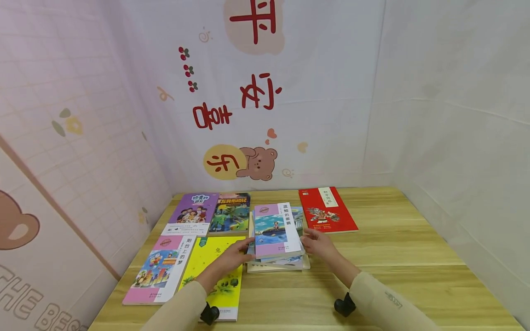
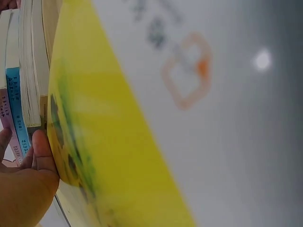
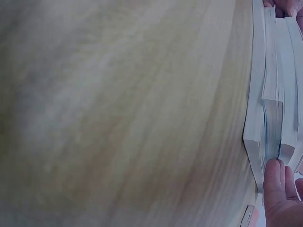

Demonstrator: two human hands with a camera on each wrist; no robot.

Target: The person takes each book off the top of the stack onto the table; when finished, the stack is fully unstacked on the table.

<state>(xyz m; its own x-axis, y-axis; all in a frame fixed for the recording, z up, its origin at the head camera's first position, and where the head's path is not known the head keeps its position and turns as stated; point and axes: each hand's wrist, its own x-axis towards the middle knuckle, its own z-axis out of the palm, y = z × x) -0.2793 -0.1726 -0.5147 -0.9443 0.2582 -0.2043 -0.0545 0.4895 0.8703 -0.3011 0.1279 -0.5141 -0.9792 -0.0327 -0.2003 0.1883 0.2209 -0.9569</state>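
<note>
A stack of books (image 1: 276, 243) lies near the middle of a wooden table (image 1: 397, 257), flanked by a person's two bare hands. The left hand (image 1: 233, 256) touches the stack's left side, the right hand (image 1: 319, 245) its right side. Seen from here, the fingers of both are extended rather than curled, resting against the edges of the volumes and gripping none of them.

The top book (image 1: 270, 232) is white and pink with a blue water scene; the volumes beneath it are unevenly aligned, their edges jutting out at the sides and front. In the left wrist view, the fingers lie by a violet spine (image 2: 6, 113) and a blue spine (image 2: 16, 106); in the right wrist view, the fingertips meet the staggered edges of the books.

Left of the stack: a yellow book (image 1: 225, 287), just beside it and partly under the left forearm; beyond, a pink book (image 1: 159, 271). Behind these two: a purple book (image 1: 193, 214) and a green book (image 1: 229, 215), side by side. Right and rear: a red book (image 1: 329, 210). Background: a pale backdrop (image 1: 327, 101) printed with red characters and a bear (image 1: 262, 163).
</note>
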